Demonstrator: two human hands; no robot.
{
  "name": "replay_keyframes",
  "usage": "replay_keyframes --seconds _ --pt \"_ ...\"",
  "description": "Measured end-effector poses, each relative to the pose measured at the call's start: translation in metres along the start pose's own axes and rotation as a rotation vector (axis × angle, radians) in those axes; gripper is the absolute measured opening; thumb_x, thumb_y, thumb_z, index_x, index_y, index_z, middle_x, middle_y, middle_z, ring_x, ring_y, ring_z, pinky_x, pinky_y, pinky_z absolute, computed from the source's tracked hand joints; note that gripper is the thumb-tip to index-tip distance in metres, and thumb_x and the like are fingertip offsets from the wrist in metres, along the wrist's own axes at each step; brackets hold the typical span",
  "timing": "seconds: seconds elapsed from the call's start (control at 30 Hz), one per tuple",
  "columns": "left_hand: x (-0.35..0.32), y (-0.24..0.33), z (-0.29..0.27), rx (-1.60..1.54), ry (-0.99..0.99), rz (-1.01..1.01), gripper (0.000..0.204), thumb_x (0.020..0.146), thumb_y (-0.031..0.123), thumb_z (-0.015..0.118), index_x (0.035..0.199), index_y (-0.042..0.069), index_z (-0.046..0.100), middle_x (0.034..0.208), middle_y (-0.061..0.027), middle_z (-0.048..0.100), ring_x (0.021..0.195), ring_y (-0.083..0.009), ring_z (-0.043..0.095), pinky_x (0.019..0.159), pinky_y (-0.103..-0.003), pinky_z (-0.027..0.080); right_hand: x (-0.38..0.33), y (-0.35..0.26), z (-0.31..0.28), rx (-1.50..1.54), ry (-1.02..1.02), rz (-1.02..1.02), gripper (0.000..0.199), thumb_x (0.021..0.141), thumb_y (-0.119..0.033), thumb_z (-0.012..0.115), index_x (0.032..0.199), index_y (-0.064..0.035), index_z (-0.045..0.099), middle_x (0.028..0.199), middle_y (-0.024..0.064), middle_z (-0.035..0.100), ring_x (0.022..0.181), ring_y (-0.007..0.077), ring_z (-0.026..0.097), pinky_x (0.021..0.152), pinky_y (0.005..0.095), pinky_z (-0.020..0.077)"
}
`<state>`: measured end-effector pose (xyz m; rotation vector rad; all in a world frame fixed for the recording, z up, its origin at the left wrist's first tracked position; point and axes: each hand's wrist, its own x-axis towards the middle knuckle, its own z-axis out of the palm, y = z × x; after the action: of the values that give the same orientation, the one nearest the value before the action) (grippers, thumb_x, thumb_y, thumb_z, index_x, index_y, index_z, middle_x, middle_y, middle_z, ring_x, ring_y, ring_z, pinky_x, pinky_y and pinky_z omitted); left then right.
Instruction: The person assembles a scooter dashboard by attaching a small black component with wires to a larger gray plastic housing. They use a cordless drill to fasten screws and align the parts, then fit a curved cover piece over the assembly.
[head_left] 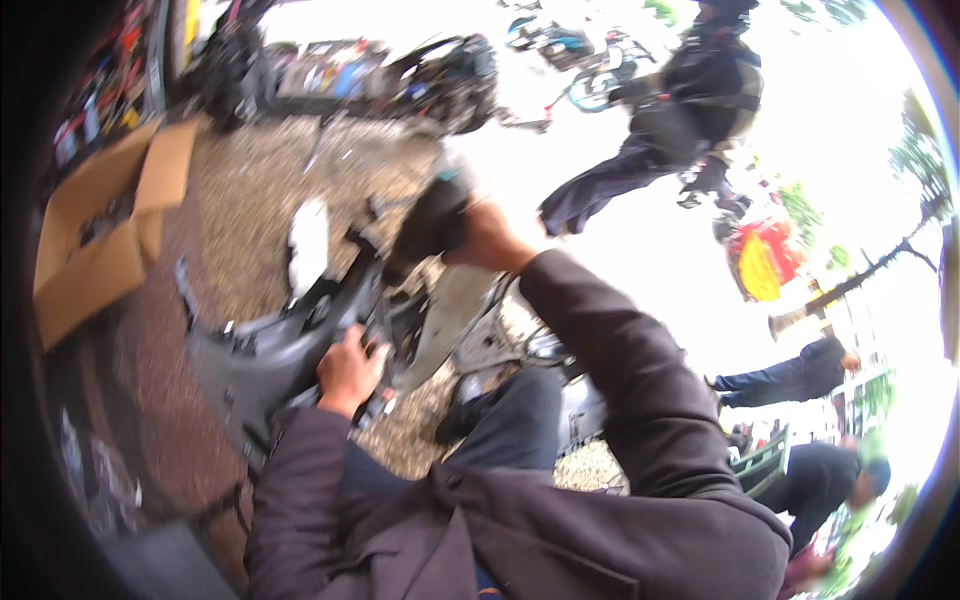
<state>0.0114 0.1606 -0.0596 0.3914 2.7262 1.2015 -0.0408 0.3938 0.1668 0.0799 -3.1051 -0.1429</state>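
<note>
My right hand [490, 238] is closed around a dark cordless drill [428, 228]. The drill is blurred, with a bit of teal at its upper end, and its lower end tilts down over a grey plastic body panel [262, 352], of the kind fitted on a scooter. Closed on that panel's near edge is my left hand [350, 368], its fingers bent over the part. Close to the right of the panel lies a lighter grey panel [440, 325]. Whether the drill touches anything is too blurred to tell.
An open cardboard box [90, 290] with dark parts inside stands at the left. A white piece [308, 248] lies beyond the panel. A stripped scooter frame [440, 85] is at the back. One person [690, 110] walks at far right; others are at the right edge.
</note>
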Motion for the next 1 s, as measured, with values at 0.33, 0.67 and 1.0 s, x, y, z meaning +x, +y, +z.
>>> replay_keyframes --seconds 0.33,0.67,1.0 --pt "-0.004 0.017 0.016 -0.035 -0.054 0.159 0.04 0.085 0.038 0.074 0.11 0.01 0.06 0.092 -0.0236 0.07 0.089 -0.0459 0.067 0.075 -0.056 0.051 -0.021 0.016 -0.023 -0.093 -0.183 0.1 0.105 0.067 -0.052 0.085 0.134 0.0172 0.042 0.095 0.0216 0.072 0.089 0.038 0.072 0.075 0.0437 0.0587" --pt "-0.02 0.028 0.02 0.019 -0.15 0.07 0.048 0.087 0.043 0.072 0.118 0.008 0.061 0.097 -0.0197 0.073 0.094 -0.0399 0.07 0.083 -0.05 0.053 -0.041 0.026 -0.009 -0.02 0.009 0.016 0.054 0.061 -0.037 0.091 0.098 -0.0013 0.073 0.088 0.0187 0.072 0.088 0.0317 0.072 0.08 0.0377 0.057" --pt "-0.02 0.028 0.019 0.03 -0.159 0.046 0.046 0.088 0.04 0.073 0.114 0.004 0.061 0.091 -0.0212 0.073 0.089 -0.0411 0.071 0.079 -0.049 0.055 -0.011 0.051 0.042 0.308 -0.025 -0.097 0.043 0.054 -0.017 0.087 0.091 -0.0004 0.071 0.085 0.0175 0.07 0.084 0.0306 0.07 0.078 0.0369 0.0562"
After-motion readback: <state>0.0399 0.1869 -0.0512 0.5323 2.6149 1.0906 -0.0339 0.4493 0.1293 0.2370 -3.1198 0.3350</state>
